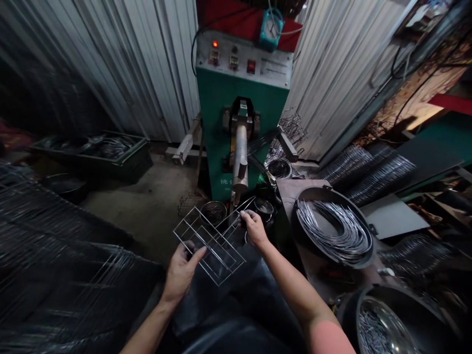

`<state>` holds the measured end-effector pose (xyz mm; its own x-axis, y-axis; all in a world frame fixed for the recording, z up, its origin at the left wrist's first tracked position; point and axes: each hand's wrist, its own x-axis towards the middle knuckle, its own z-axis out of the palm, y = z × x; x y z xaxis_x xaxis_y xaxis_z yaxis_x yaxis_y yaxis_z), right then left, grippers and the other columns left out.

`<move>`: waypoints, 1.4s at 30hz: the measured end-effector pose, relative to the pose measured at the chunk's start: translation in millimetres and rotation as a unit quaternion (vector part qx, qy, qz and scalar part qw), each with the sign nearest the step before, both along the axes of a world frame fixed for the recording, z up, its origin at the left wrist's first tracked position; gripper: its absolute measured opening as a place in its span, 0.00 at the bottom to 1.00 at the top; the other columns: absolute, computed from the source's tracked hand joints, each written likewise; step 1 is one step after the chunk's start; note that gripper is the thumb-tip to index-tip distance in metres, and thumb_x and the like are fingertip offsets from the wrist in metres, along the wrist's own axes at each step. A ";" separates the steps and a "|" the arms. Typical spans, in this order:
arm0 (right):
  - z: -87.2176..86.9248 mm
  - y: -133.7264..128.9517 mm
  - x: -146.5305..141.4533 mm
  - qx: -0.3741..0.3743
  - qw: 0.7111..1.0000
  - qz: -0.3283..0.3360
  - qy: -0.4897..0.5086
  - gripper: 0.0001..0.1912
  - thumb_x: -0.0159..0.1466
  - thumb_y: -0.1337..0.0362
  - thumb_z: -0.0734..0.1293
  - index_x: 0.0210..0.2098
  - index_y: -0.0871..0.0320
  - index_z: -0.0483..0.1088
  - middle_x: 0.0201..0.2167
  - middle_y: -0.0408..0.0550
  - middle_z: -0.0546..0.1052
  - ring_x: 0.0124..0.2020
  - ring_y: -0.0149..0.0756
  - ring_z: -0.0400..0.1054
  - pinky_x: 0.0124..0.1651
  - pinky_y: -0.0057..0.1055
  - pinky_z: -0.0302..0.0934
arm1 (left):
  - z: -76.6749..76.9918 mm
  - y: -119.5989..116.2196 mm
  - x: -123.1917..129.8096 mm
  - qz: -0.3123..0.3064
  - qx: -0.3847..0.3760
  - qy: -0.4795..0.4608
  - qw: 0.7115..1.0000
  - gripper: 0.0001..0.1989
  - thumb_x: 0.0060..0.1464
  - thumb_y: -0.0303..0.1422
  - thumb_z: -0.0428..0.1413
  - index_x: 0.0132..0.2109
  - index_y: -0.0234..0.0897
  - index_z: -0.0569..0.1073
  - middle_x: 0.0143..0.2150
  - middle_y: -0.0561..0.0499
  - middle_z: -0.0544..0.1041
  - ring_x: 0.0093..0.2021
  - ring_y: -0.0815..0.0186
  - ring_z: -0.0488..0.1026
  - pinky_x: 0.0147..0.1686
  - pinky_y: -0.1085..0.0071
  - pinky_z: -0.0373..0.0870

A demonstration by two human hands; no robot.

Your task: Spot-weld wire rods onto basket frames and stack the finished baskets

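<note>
A flat wire rack of thin metal rods crossing in a grid is held tilted over my lap. My left hand is closed on its near left side, thumb on top of the rods. At the rack's far right side, my right hand pinches a thin bent wire that overlaps the rack. Whether this wire is joined to the rack I cannot tell. Just beyond both hands, the round metal arm of a green machine points down towards the rack.
A round pan holding coiled wires stands on a table to the right. Nearer is a bowl of short metal pieces. Wire racks are piled on the left, and a green metal bin sits behind. Small bowls are under the machine arm.
</note>
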<state>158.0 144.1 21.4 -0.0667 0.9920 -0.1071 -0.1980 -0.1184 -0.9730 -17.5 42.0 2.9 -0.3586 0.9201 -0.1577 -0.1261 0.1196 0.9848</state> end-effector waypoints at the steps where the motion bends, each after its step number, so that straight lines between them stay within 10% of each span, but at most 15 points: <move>1: -0.6 2.1 -1.3 -0.005 1.000 -0.001 0.006 0.16 0.52 0.53 0.67 0.22 0.59 0.63 0.18 0.39 0.67 0.19 0.25 0.60 0.23 0.24 0.57 | 0.5 1.5 -0.5 -0.002 0.000 -0.010 1.000 0.19 0.39 0.43 0.63 0.33 0.37 0.65 0.25 0.57 0.68 0.25 0.71 0.66 0.26 0.73 0.66; 20: -0.5 18.4 1.6 0.018 0.998 -0.005 -0.068 0.15 0.55 0.52 0.64 0.23 0.58 0.63 0.18 0.40 0.67 0.19 0.28 0.60 0.23 0.26 0.58 | 10.9 19.2 -7.0 0.006 -0.006 -0.021 1.000 0.23 0.32 0.44 0.65 0.32 0.36 0.67 0.25 0.57 0.68 0.25 0.70 0.66 0.26 0.73 0.64; 24: 9.6 28.5 27.3 0.222 0.922 -0.065 -0.312 0.12 0.60 0.56 0.61 0.29 0.58 0.69 0.29 0.47 0.71 0.33 0.35 0.66 0.39 0.31 0.62 | 11.5 19.4 -8.1 0.000 -0.012 -0.018 1.000 0.23 0.32 0.45 0.65 0.32 0.36 0.67 0.26 0.56 0.69 0.25 0.70 0.67 0.27 0.72 0.65; 31: 21.9 56.1 54.4 0.367 0.760 0.135 -0.519 0.09 0.63 0.62 0.63 0.42 0.54 0.72 0.43 0.50 0.71 0.45 0.36 0.66 0.47 0.30 0.61 | 15.2 19.8 -6.5 0.008 -0.004 -0.006 1.000 0.22 0.34 0.45 0.64 0.32 0.37 0.66 0.25 0.57 0.67 0.24 0.71 0.65 0.26 0.73 0.64; 42: 27.6 56.1 49.3 0.363 0.722 0.138 -0.572 0.08 0.63 0.62 0.63 0.38 0.55 0.73 0.38 0.47 0.76 0.39 0.35 0.67 0.43 0.29 0.59 | 13.4 21.2 -7.0 0.008 -0.001 -0.001 1.000 0.20 0.36 0.44 0.64 0.30 0.38 0.65 0.23 0.58 0.65 0.23 0.71 0.63 0.24 0.73 0.62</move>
<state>207.3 200.2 49.0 -0.5530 0.7802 0.2924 0.7186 0.6242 -0.3064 -24.5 63.2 16.3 -0.3724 0.9143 -0.1596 -0.1294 0.1191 0.9844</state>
